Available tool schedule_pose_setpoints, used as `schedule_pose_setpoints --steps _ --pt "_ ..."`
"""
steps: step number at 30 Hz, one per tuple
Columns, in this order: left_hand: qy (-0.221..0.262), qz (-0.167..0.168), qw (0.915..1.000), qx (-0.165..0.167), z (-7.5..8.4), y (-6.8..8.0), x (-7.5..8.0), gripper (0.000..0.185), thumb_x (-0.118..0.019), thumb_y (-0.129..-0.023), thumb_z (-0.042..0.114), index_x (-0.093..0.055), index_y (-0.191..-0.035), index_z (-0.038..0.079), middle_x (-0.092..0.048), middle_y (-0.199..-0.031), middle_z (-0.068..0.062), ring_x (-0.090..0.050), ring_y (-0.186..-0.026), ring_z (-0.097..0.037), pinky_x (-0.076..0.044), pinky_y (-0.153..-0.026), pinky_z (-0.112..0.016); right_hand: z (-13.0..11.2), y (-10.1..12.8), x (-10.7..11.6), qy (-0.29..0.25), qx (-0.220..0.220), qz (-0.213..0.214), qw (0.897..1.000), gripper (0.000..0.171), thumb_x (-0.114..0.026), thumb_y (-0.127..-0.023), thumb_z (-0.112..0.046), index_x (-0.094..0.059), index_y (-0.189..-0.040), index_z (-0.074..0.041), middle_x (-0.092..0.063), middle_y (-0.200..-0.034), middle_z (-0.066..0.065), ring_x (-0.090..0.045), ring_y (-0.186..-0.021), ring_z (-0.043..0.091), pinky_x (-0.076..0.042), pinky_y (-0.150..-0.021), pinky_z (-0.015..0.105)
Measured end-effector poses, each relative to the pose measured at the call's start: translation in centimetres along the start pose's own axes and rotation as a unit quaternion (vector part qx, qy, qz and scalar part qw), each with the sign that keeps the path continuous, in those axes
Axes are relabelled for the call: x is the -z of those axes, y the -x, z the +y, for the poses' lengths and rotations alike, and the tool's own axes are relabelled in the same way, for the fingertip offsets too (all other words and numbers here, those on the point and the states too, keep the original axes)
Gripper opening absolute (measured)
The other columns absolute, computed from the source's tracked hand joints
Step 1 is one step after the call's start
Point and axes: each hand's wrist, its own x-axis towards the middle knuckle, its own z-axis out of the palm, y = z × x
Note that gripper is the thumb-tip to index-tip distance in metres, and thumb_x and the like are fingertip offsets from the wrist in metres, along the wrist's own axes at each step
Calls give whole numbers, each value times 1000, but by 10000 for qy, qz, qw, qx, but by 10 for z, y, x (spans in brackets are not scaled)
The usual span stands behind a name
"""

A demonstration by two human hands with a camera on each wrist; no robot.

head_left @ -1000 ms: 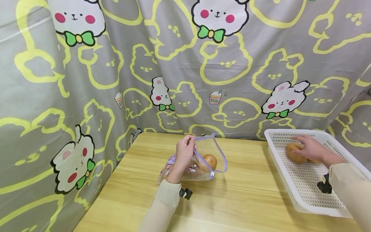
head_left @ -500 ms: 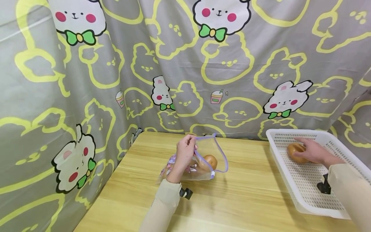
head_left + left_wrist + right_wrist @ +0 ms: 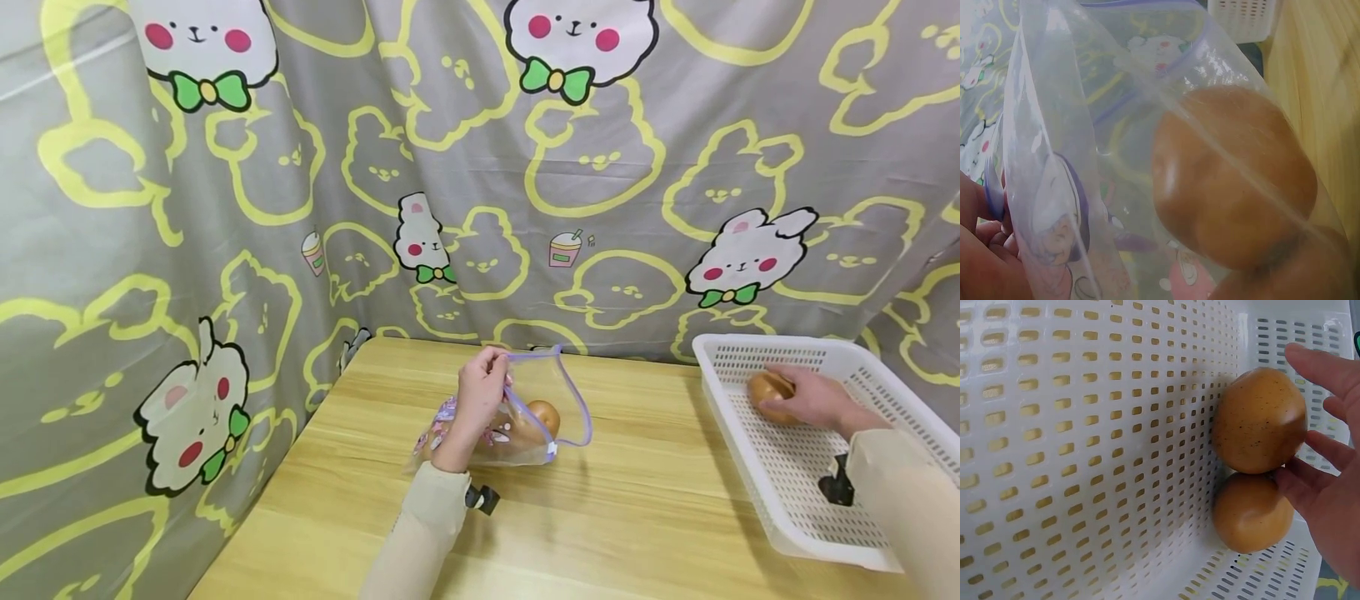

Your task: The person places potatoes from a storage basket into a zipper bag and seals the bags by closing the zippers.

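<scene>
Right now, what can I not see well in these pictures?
Head view: second brown item in basket, mostly behind right hand; basket's near edge, partly behind right sleeve.
Left wrist view: lower item in bag, cut off by bottom edge; left hand, cut off by left edge.

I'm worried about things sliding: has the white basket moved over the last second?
No: the white basket shows no clear shift against the rabbit print behind it.

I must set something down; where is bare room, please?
Bare table lies between the bag and basket, also between the left sleeve and curtain. Crowded: the basket's far end, with the right hand and two brown things.
</scene>
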Motion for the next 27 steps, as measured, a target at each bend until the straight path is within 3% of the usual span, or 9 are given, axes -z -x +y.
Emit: schedule_pose_setpoints --steps 3,6,13,20,27 --pt "-49 -60 10000 -18 16 6 3 18 -50 -95 1 -62 -97 -12 -58 -70 -31 -46 -42 -7 -52 -45 -44 1 1 -3 -101 -21 12 9999 79 -72 -81 -37 -39 -131 15 -47 -118 40 -55 -84 36 -44 -65 41" --pt "-99 -79 9999 -30 25 10 4 18 -49 -95 0 -61 -96 -13 -57 -69 -30 -46 -42 -7 -52 -47 -48 2 0 -8 -205 -77 -8 9998 78 -70 -84 -39 -39 -130 16 -46 -119 41 -56 -85 37 -44 -66 40" --pt "-72 -11 10000 -14 -4 -1 0 19 -51 -96 7 -65 -96 -6 -59 -65 -22 -47 -41 -7 -49 -40 -32 4 -3 -15 -443 -211 -28 9988 70 -62 -91 -36 -39 -128 18 -39 -124 44 -46 -103 55 -41 -81 61" --pt "-38 54 10000 -40 -8 -3 1 18 -51 -96 8 -65 -95 -4 -57 -60 -9 -48 -41 -8 -45 -39 -20 4 -5 -13 -489 -239 -87 9985 71 -63 -90 -34 -36 -128 20 -38 -124 45 -42 -107 58 -37 -85 64" --pt "-25 16 10000 -57 -8 -2 2 19 -53 -96 9 -65 -97 -5 -59 -65 -19 -48 -42 -8 -48 -40 -26 0 -3 -9 -581 -319 -374 9971 83 -69 -84 -38 -33 -130 20 -36 -124 46 -45 -106 56 -40 -84 63"
